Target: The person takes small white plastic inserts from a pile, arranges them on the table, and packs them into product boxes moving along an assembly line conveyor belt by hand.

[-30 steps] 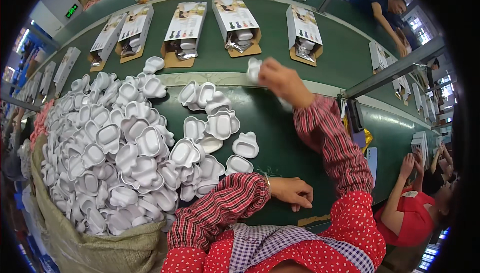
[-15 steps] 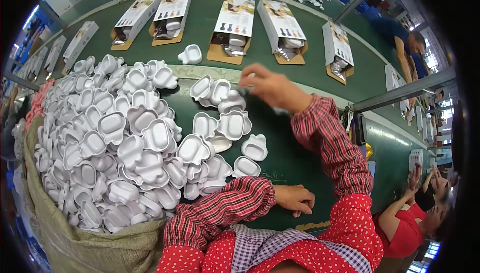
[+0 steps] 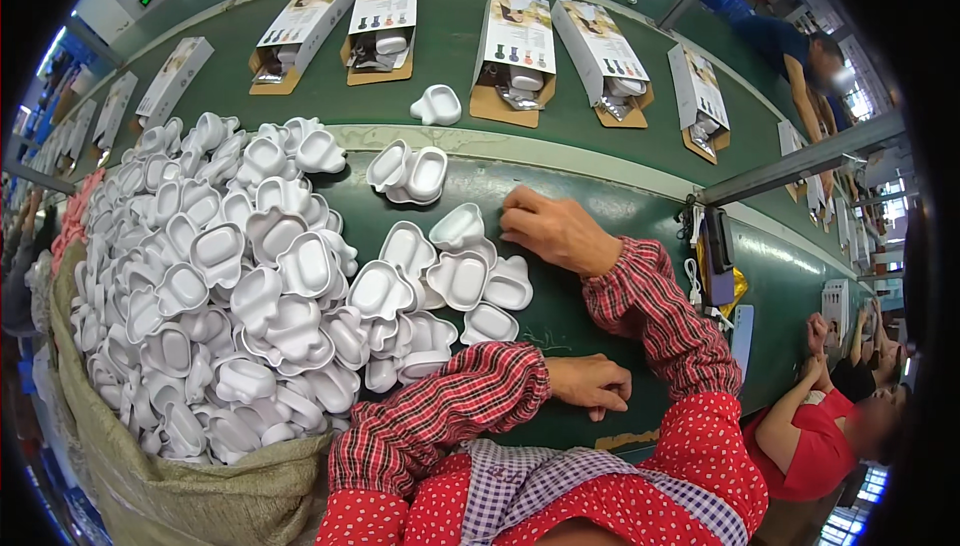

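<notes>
My right hand (image 3: 555, 229) hovers over the green worktop, just right of a small cluster of white dish-shaped plastic shells. Its fingers are curled in, with nothing visible in them, and a tilted shell (image 3: 458, 227) lies a short gap from the fingertips. My left hand (image 3: 590, 384) rests on the worktop near me, its fingers bent and holding nothing I can see. To the left, a big heap of the same white shells (image 3: 222, 254) spills from a woven sack (image 3: 190, 496). Two shells (image 3: 426, 175) lie together by the worktop's far edge.
Beyond the worktop runs a green belt (image 3: 380, 111) carrying several open printed boxes (image 3: 517, 41) and one loose shell (image 3: 437, 105). A metal bar (image 3: 810, 159) crosses at right, near a phone (image 3: 741, 338) and cables. Other people (image 3: 810, 436) sit or stand at right.
The boxes and loose shell on the belt have moved right. My right hand has come nearer to me and its fingers have curled. One shell of the far group now lies lower, on the nearer cluster.
</notes>
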The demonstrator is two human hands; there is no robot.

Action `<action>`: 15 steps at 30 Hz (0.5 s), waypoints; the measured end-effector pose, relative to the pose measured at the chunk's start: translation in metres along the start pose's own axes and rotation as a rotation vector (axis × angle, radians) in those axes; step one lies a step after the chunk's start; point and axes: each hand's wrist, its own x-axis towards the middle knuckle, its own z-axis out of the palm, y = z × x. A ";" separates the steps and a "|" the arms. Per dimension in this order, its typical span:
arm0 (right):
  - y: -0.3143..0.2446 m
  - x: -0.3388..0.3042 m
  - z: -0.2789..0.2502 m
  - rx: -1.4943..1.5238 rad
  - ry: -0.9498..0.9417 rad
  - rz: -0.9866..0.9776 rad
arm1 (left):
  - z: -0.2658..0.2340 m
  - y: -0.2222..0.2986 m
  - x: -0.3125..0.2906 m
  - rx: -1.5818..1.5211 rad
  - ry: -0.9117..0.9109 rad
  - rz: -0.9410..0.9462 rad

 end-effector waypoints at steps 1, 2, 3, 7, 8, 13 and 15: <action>-0.001 -0.007 -0.007 -0.012 0.023 0.031 | 0.000 0.002 -0.001 -0.004 -0.005 0.001; 0.001 -0.012 -0.014 -0.027 0.020 0.111 | 0.000 0.004 -0.001 -0.004 -0.003 -0.009; 0.000 -0.012 -0.018 -0.031 0.021 0.121 | -0.001 0.004 -0.001 0.000 -0.006 -0.019; -0.003 0.012 -0.019 0.068 0.121 0.070 | -0.004 0.008 -0.004 -0.007 0.003 -0.034; -0.001 0.018 -0.014 -0.007 0.176 0.072 | -0.002 0.005 -0.004 -0.011 0.009 -0.015; 0.067 0.057 -0.008 -0.264 0.363 0.141 | 0.002 0.002 0.002 -0.008 0.009 -0.008; 0.079 0.066 -0.002 -0.369 0.287 0.192 | 0.003 0.001 0.002 -0.006 -0.004 -0.004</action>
